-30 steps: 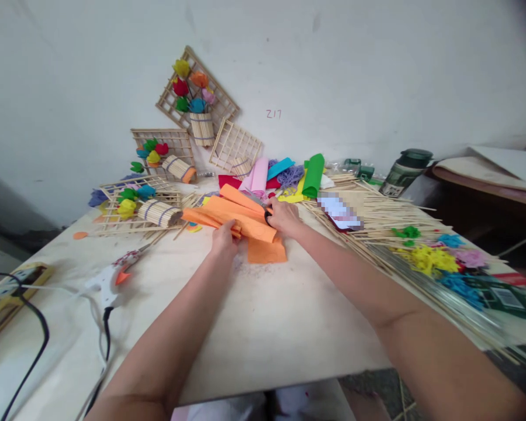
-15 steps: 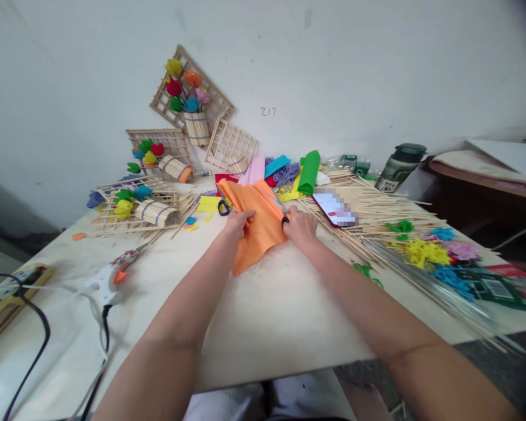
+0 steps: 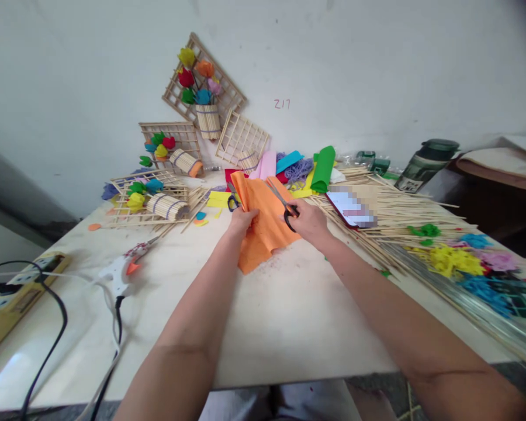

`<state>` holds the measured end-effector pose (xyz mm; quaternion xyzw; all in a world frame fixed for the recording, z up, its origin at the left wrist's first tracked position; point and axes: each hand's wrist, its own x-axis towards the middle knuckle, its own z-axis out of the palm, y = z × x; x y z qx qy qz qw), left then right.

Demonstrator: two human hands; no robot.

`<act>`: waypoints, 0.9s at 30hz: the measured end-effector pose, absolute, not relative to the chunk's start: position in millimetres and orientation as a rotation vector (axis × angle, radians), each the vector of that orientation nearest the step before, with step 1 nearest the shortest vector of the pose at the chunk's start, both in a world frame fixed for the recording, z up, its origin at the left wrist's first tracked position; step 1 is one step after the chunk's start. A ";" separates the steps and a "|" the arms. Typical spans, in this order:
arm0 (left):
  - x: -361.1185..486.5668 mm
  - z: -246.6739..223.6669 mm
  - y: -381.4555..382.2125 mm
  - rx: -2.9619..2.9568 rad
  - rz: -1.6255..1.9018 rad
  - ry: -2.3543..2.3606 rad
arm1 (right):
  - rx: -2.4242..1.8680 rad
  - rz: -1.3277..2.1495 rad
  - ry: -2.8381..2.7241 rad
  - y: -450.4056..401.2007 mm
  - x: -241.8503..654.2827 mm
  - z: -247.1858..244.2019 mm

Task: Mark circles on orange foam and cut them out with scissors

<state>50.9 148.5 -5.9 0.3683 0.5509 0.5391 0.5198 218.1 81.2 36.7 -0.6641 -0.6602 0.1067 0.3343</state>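
A creased orange sheet [image 3: 267, 228], crepe paper or felt by its look, lies in front of me. My left hand [image 3: 244, 220] pinches it by a gathered fold on its left side. In my right hand [image 3: 312, 220] is a pair of scissors [image 3: 282, 202] with dark handles. The blades point away from me and to the left, over the sheet's upper right part; whether they touch it I cannot tell. A second pair of scissors [image 3: 232, 203] lies just beyond my left hand, partly behind the orange fold.
Stick lattices with flower pots [image 3: 169, 206] stand at back left. A glue gun [image 3: 118, 273] and power strip [image 3: 20, 298] lie left. Coloured rolls [image 3: 323, 169] are behind. Right are a phone [image 3: 350, 209], many sticks [image 3: 403, 202], yellow scraps [image 3: 456, 260] and a bottle [image 3: 427, 165].
The whole view has shifted, so most things appear farther right. My right hand has turned with the scissors, and their blades and handles show more. My left hand keeps its hold on the orange sheet.
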 end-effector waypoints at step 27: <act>33.6 -8.6 160.7 1.043 1.378 1.261 | -1.683 1.285 -1.923 71.6 220.1 21.1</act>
